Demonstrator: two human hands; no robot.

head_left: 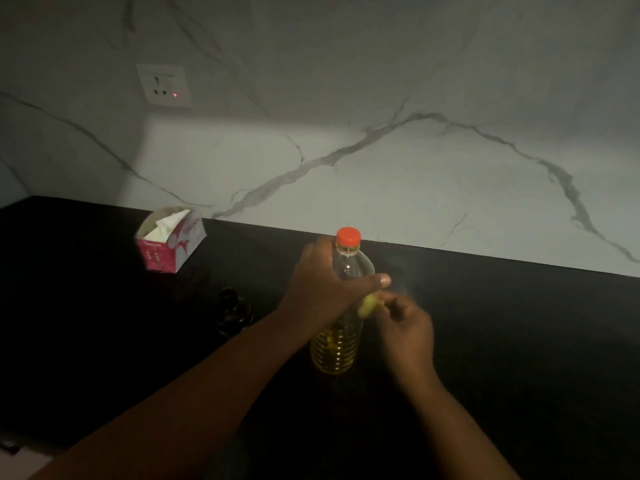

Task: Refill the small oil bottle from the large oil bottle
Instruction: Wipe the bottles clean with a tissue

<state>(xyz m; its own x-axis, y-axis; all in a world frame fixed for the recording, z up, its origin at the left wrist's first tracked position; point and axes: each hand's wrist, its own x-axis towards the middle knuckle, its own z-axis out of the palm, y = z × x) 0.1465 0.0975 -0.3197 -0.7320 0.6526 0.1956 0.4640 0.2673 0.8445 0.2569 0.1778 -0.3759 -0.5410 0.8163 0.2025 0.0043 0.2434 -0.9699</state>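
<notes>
The large oil bottle (341, 337) stands upright on the black counter (519, 323). It is clear plastic with a red cap (348, 236) screwed on and yellow oil in its lower part. My left hand (322, 285) grips its upper body, thumb across the front. My right hand (405, 327), blurred, is just right of the bottle's middle with curled fingers that pinch a small pale-yellow object (367, 305). The small oil bottle (232, 315) is dark and hard to make out. It stands on the counter to the left of my left forearm, with no hand on it.
An opened pink and white tissue box (169, 239) sits at the back left of the counter. Behind the counter rises a marble wall with a power socket (164, 85). The counter's front edge shows at the lower left.
</notes>
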